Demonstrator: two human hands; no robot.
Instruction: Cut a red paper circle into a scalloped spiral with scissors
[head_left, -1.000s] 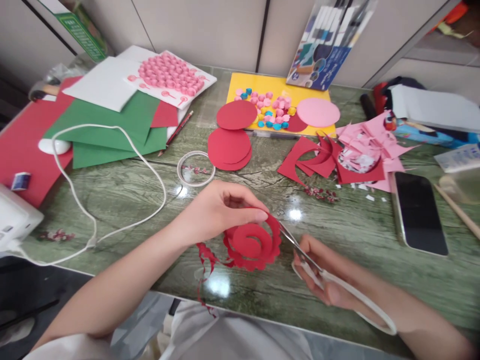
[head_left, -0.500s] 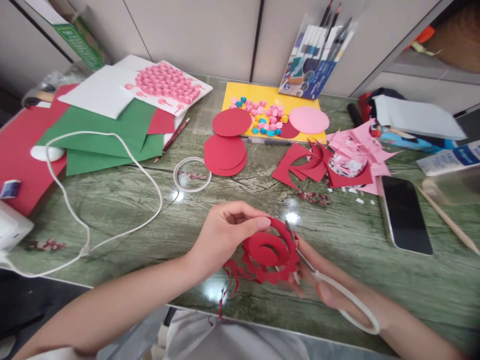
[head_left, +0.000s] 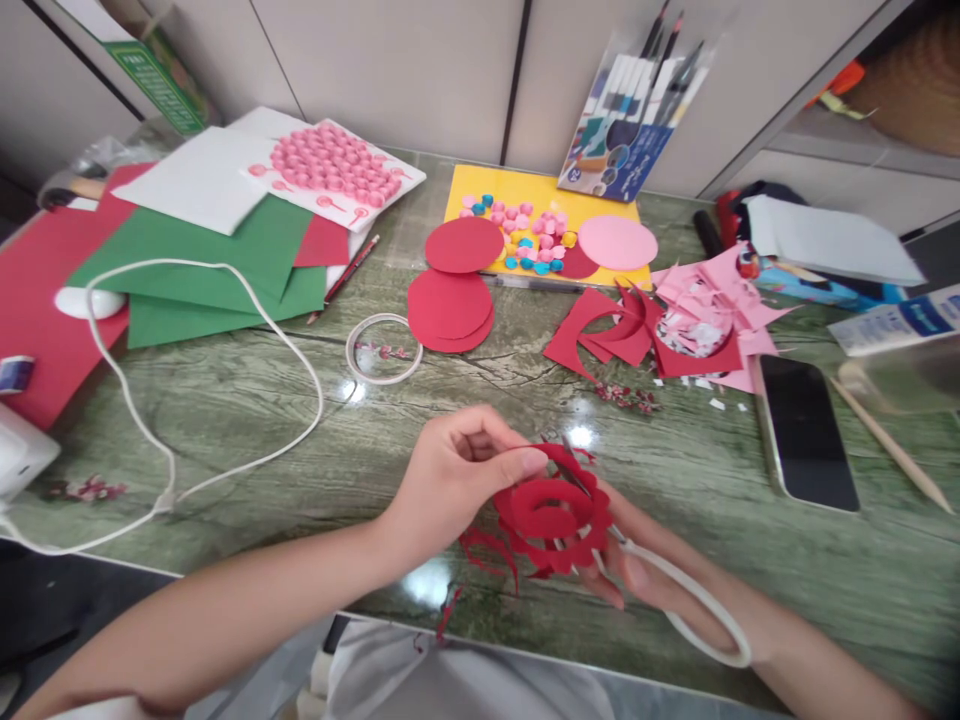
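My left hand point(head_left: 457, 475) pinches the upper edge of a red paper spiral point(head_left: 551, 520) with a scalloped rim, held just above the green table point(head_left: 247, 410). A thin red trimmed strip point(head_left: 480, 550) dangles from the spiral toward the table's front edge. My right hand point(head_left: 645, 570) is closed around white-handled scissors point(head_left: 675, 600); their blades reach into the spiral from the right. Most of the right hand's fingers sit behind the paper and the handle loop.
Red paper circles point(head_left: 450, 305), a tape ring point(head_left: 383, 348) and red and pink scraps point(head_left: 675, 320) lie further back. Also there: a yellow sheet point(head_left: 600, 205) with small rolled pieces, green and red sheets point(head_left: 202, 260), a white cable point(head_left: 225, 290) at left, a phone point(head_left: 806, 430) and a wooden stick point(head_left: 892, 445) at right.
The spiral has turned in my left hand and the scissors have cut further along its rim. Both hands sit slightly lower and more to the right; the dangling strip has lengthened.
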